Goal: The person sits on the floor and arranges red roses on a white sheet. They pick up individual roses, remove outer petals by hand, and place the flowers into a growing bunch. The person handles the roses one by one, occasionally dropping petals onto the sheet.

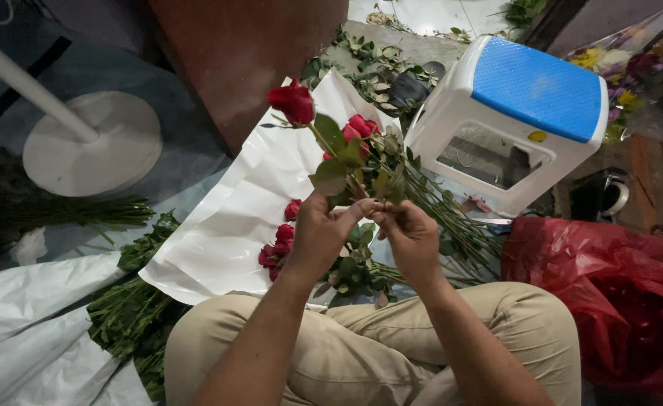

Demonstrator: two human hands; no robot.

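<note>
The left hand is closed around the stem of a red rose, holding it upright over white wrapping paper. The right hand pinches the same stem just beside it (fingertips touching). A white stool with a blue seat stands near.

Left hand grips a red rose by its stem, bloom upright. Right hand pinches the stem just beside it. White paper on floor below, plastic stool near.
</note>
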